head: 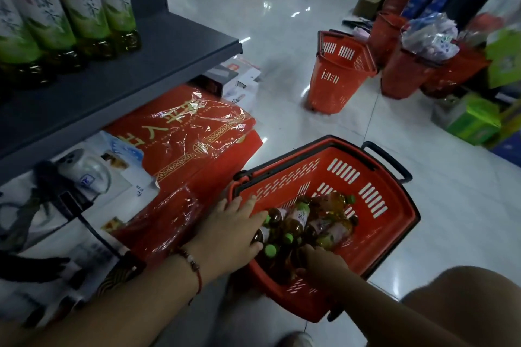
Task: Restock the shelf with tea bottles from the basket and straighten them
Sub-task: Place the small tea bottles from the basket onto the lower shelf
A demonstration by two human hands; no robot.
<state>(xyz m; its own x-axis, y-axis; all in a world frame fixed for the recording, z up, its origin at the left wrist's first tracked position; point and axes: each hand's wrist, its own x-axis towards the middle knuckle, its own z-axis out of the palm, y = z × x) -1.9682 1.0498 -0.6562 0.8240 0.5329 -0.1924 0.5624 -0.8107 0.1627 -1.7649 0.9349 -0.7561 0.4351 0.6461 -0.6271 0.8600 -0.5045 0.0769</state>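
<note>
Both hands reach into a red basket (394, 222) on the shop floor, where tea bottles (298, 220) lie jumbled on their sides, green caps pointing every way. The right hand (321, 262), nearest the camera, is sunk among the bottles at the basket's near wall; its fingers are hidden behind the hand and the glassy clutter, so whether they grip a bottle cannot be told. The left hand (234, 236), a red cord at the wrist, lies over the basket's left rim with fingers spread flat across the bottle tops, holding nothing that shows.

The risks, judged from here: a bottle drawn from under its neighbours could shift the heap and roll others against the fingers, and a hurried lift past the rim could knock a bottle onto the tiled floor (282, 45).

Just left, red gift boxes (191, 135) in loose film crowd the bottom level and could snag a passing arm. Above, the grey shelf (112, 79) carries a back row of upright green-labelled bottles (84, 8), its front strip bare; a careless placement there could topple the row. Beyond stand more red baskets (338, 70).
</note>
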